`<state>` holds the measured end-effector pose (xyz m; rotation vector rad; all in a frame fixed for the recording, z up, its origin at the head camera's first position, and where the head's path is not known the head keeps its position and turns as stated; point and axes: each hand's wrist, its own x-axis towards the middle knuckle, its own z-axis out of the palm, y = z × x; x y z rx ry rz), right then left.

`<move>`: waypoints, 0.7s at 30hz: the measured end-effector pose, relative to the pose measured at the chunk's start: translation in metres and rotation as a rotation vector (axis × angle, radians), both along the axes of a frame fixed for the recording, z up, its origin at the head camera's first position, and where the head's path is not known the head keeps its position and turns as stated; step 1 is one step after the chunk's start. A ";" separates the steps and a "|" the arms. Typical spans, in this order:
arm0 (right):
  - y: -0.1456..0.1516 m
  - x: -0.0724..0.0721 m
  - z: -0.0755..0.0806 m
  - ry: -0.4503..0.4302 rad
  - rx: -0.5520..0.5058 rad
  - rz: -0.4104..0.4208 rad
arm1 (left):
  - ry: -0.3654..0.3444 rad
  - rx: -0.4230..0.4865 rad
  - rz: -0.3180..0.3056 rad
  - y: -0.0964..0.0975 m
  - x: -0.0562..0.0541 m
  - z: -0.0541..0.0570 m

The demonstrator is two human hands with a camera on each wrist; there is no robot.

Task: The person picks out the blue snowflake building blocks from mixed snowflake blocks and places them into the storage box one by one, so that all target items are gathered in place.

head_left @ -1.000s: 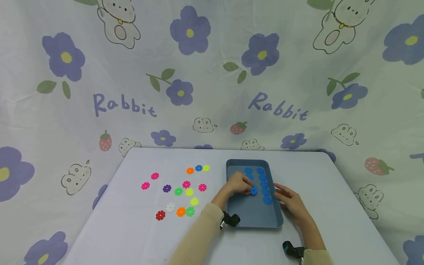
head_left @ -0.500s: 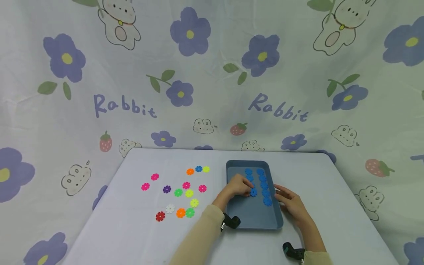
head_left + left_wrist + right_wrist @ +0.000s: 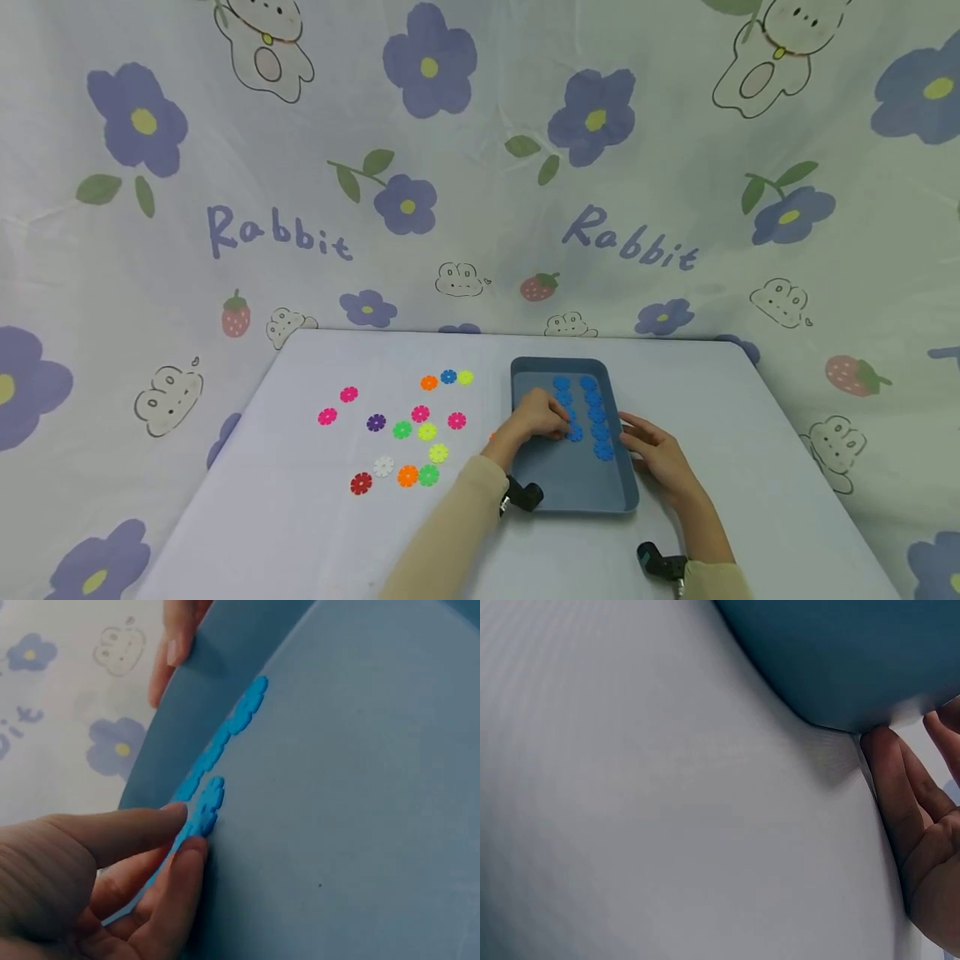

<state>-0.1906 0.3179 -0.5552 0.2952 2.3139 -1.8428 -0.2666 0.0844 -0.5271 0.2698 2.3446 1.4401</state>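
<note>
My left hand [image 3: 542, 416] reaches into a grey-blue tray [image 3: 558, 492]. Its thumb and fingers pinch a blue notched plastic disc [image 3: 206, 813], flower-like in outline, at the near end of the tray's left row of blue discs. Part of that row is hidden behind the hand. Closer to the right wall runs a second row of blue discs [image 3: 597, 414], several of them overlapping. Outside the tray, my right hand [image 3: 660, 457] touches the right wall with its fingers loosely extended; the right wrist view shows the fingertips [image 3: 885, 746] right at the tray's edge.
Left of the tray, loose notched discs in several colours lie scattered on the white table [image 3: 262, 517], among them a dark red disc [image 3: 361, 483], a white disc [image 3: 384, 466] and a lone blue disc [image 3: 448, 377]. A patterned cloth [image 3: 480, 167] hangs behind the table.
Both hands stay almost in place, and the tray has not moved. The left fingertips have shifted slightly towards the near side, at the same disc. The head view has tilted a little.
</note>
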 end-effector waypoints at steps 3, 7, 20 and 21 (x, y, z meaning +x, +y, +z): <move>-0.001 -0.001 0.001 0.001 0.007 0.000 | 0.023 -0.016 0.001 0.001 0.000 0.000; -0.002 -0.001 0.002 0.003 0.014 0.002 | 0.042 -0.031 0.006 0.001 -0.001 -0.001; -0.001 -0.001 0.001 -0.001 -0.003 -0.006 | 0.021 -0.030 0.006 -0.001 -0.001 0.001; -0.001 -0.001 0.000 -0.001 -0.007 -0.006 | 0.017 -0.028 0.008 -0.001 -0.001 0.001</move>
